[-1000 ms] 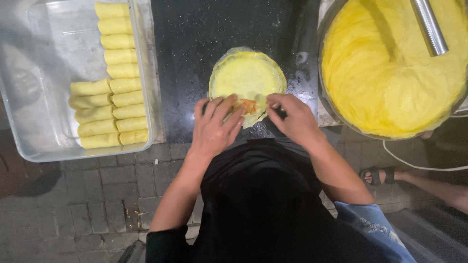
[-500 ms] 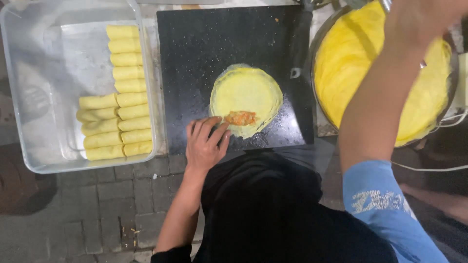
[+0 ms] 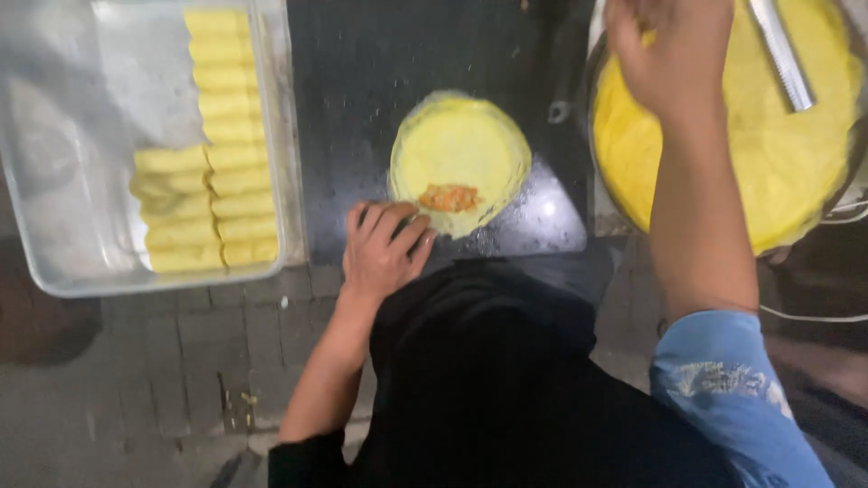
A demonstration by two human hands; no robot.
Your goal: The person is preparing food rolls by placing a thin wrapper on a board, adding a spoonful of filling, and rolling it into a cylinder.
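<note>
A round yellow wrapper (image 3: 459, 154) lies flat on a black board (image 3: 362, 81), with a small heap of orange filling (image 3: 449, 197) near its front edge. My left hand (image 3: 382, 248) rests on the board at the wrapper's near-left edge, fingers spread and touching it. My right hand (image 3: 671, 50) is raised at the top right, over a big bowl (image 3: 624, 212) holding a stack of yellow wrappers (image 3: 768, 163). Its fingers are curled; whether they hold anything is hidden.
A clear plastic tray (image 3: 63, 253) at the left holds several rolled yellow wrappers (image 3: 212, 181) in rows. A metal utensil (image 3: 783, 56) lies across the bowl. Brick paving shows below the tray. My dark lap fills the lower middle.
My right hand left the wrapper's front edge and rose to the bowl at the right. My left hand stayed at the wrapper's edge. The filling now lies uncovered.
</note>
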